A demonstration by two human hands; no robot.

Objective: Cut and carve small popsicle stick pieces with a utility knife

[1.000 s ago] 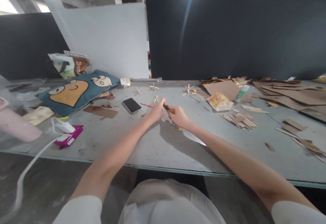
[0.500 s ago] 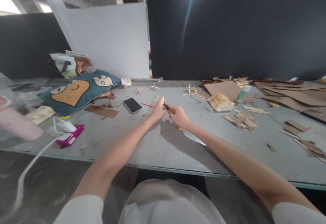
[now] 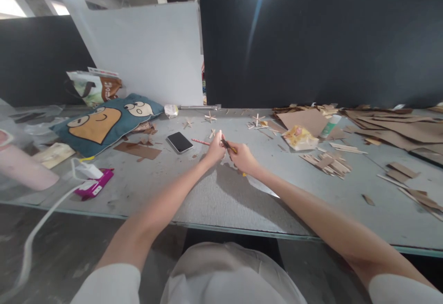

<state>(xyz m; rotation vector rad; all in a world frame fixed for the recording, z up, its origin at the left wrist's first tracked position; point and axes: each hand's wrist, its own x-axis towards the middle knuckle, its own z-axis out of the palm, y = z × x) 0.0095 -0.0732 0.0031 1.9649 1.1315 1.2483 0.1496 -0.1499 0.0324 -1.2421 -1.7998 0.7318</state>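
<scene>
My left hand (image 3: 216, 148) is closed in a pinch near the middle of the table. A pale tip shows at its fingers, seemingly a small wooden stick (image 3: 220, 133), mostly hidden by them. Close against it on the right, my right hand (image 3: 242, 157) grips a black and yellow utility knife (image 3: 231, 147), its front end pointing at the left fingers. Beside the left hand lies a red-and-white striped stick (image 3: 200, 141). Just beyond are small star-shaped pieces made of sticks, one of them (image 3: 210, 117) straight behind the hands and another (image 3: 257, 120) further right.
A phone (image 3: 179, 142) and a blue cushion (image 3: 107, 122) lie to the left, with a magenta power strip (image 3: 95, 185) nearer. Rightward are a yellow packet (image 3: 300, 138), a glue stick (image 3: 330, 126), loose wooden sticks (image 3: 328, 165) and cardboard sheets (image 3: 398, 126).
Both hands stay together in nearly the same place. The left hand has tilted very slightly; the grip on the knife looks the same.
</scene>
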